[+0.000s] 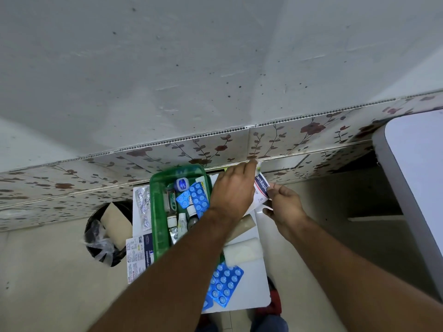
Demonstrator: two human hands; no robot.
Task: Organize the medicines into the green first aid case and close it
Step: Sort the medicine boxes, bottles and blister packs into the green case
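Observation:
The green first aid case lies open on a small white table, holding blue blister packs, small bottles and tubes. My left hand reaches across the case's right side and grips the top of a white plaster box with red and blue print. My right hand pinches the same box from the lower right. More blue blister packs and a white gauze roll lie on the table in front. A silver pill strip and a dressings box lie left of the case.
A black waste bin with a plastic liner stands on the floor at the left. A flower-patterned tiled wall runs right behind the table. A grey-white tabletop juts in at the right.

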